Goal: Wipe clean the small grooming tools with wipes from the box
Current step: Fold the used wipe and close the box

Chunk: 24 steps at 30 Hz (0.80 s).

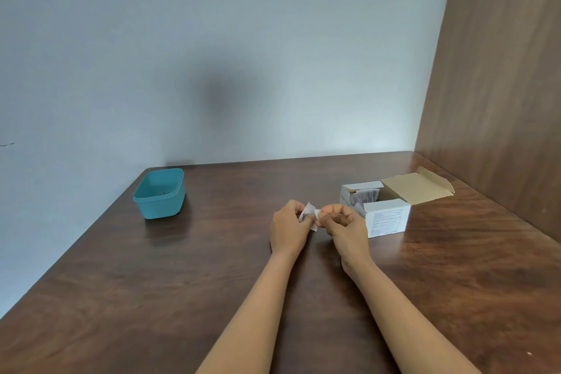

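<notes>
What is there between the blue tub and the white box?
In the head view, the left hand and right hand, both pinching a small white packet; the rest of that stretch is bare wooden table.

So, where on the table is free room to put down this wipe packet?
The widest bare stretch of table lies between the teal tub and the left hand. Bare too: the near table beside both forearms. Crowded only at right, where the right hand is close to the open wipe box.
</notes>
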Available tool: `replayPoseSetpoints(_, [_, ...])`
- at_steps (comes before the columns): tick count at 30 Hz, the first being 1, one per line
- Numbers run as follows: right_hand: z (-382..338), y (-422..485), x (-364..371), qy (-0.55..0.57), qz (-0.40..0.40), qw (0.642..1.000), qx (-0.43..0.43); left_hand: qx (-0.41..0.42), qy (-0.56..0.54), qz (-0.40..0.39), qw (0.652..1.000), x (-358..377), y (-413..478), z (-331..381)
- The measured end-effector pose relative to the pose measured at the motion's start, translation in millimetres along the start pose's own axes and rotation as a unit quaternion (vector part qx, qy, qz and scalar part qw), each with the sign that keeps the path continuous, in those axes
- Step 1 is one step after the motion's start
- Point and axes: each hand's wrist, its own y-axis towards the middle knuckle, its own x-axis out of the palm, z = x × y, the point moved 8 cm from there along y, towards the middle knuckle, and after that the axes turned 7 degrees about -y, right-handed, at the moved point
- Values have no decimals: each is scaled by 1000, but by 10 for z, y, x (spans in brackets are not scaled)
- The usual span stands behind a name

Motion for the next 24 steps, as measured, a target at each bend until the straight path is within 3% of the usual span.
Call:
replayPoseSetpoints(3, [-24,-21,21,17,-23,1000,5,-2,-129,5,992,-97,-72,-7])
replayPoseSetpoints(7, [-42,-56,42,16,-46,999,19,-29,-226,-87,970,-14,-125,-52])
replayPoseSetpoints(12, [-74,-85,14,8,-53,998,13,-80,-400,-151,900,-2,-318,-30])
replayPoseSetpoints(16, [-120,-103,56,-7,-84,996,1,-102,-441,-156,878,-9,-413,-36])
replayPoseSetpoints(24, [-210,-148,94,-67,-108,990,-67,-114,-412,-173,888,16,-450,-27])
